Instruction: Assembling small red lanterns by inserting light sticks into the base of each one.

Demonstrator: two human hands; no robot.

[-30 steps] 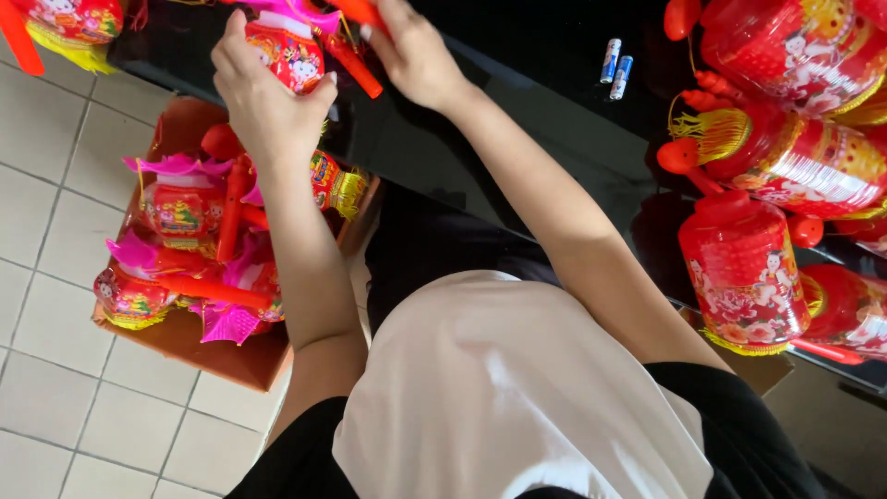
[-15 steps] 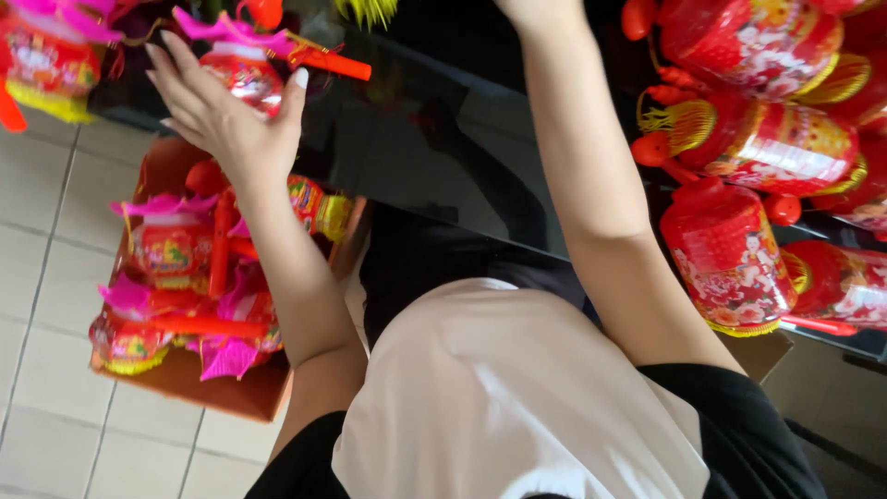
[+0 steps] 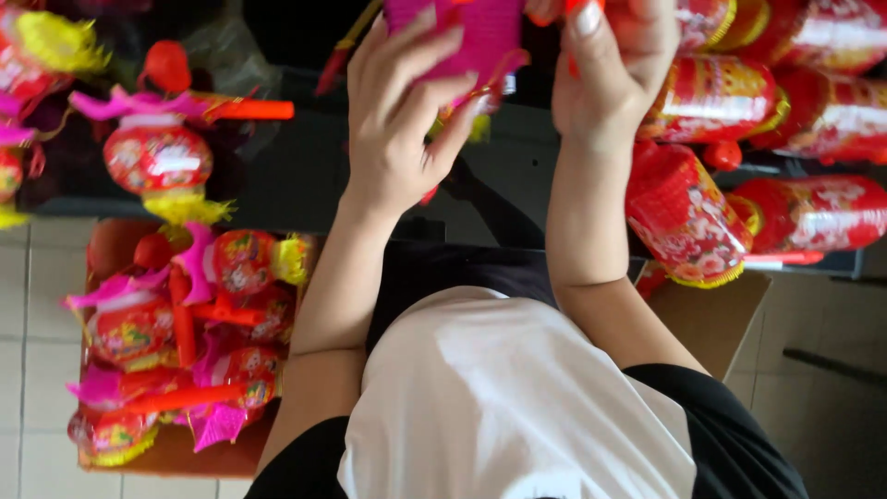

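My left hand (image 3: pixel 407 120) and my right hand (image 3: pixel 614 69) are raised together at the top centre over the black table (image 3: pixel 305 176). Between them they hold a magenta lantern piece (image 3: pixel 480 32) with red and yellow trim; its upper part is cut off by the frame edge. The left fingers curl around its left side, the right fingers pinch its right edge by an orange-red part. A finished small red lantern (image 3: pixel 157 157) with pink top, yellow fringe and an orange handle lies on the table to the left, apart from both hands.
A cardboard box (image 3: pixel 166 453) on the tiled floor at lower left holds several small red and pink lanterns (image 3: pixel 185 323). Larger red cylindrical lanterns (image 3: pixel 684 217) are stacked on the right. More lanterns lie at the top left corner (image 3: pixel 37 55).
My left hand let go of the small red lantern, which now lies on the table. Both hands came together and hold a magenta lantern piece. The view has moved closer.
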